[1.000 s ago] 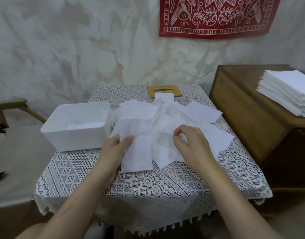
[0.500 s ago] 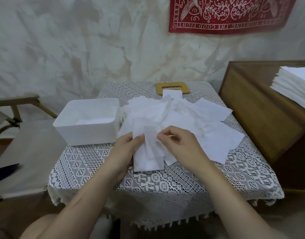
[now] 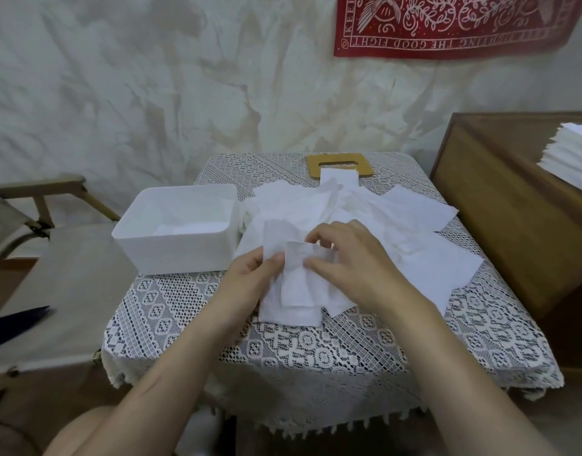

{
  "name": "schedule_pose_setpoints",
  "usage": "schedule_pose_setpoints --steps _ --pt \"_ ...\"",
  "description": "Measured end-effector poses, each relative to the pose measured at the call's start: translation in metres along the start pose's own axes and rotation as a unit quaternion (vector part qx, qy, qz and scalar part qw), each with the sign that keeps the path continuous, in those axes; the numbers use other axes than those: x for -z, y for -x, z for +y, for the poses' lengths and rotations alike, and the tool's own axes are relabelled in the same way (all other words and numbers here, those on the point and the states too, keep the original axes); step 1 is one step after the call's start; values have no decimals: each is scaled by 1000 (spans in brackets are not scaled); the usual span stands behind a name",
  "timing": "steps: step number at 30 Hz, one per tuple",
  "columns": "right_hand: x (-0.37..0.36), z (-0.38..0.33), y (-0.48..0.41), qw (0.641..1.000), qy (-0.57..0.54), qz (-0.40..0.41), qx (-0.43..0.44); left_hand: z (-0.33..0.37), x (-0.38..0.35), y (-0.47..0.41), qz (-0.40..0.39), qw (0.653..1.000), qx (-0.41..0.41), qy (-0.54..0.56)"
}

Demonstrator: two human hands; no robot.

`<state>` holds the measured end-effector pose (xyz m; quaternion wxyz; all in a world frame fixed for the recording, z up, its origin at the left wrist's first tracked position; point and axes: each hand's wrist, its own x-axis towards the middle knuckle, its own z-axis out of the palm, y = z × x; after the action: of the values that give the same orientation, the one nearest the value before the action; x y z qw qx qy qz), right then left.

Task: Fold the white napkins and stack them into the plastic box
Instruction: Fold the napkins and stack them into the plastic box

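- Since 1 second ago your right hand (image 3: 355, 268) has come across from the loose pile (image 3: 398, 225) and now sits just beside your left hand (image 3: 246, 281); then they were well apart.
- The napkin (image 3: 299, 291) between them was 1 flat sheet then. Now a flap is folded over its middle, so it looks narrower.
- Your left hand pinches the napkin's near-side edge, thumb on top and fingers under it.
- Your right hand grips the folded flap between thumb and curled forefinger, at the end farthest from your wrist.
- The plastic box (image 3: 174, 255) stands just beyond your left hand's outer side, touching the pile. Something white lies in it; how many pieces, you cannot tell.
- Count: 2 hands, 1 box, 1 napkin held and 1 pile beyond and outward of your right hand, its sheets too overlapped to count.
- 1 neat stack (image 3: 569, 156) sits on the wooden cabinet (image 3: 496, 209), well to your right hand's outer side.
- 1 lace tablecloth (image 3: 315, 350) lies under both hands.
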<state>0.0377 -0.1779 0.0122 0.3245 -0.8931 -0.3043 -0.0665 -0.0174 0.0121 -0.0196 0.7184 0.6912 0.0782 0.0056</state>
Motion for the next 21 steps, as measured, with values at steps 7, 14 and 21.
schedule_pose_setpoints --steps 7,14,21 --pt "41 -13 13 990 -118 75 -28 4 2 -2 11 998 9 67" --pt "12 8 6 897 -372 82 -224 9 -13 3 -17 984 40 175" --pt "9 17 15 915 -319 21 -246 7 -19 3 0 982 50 182"
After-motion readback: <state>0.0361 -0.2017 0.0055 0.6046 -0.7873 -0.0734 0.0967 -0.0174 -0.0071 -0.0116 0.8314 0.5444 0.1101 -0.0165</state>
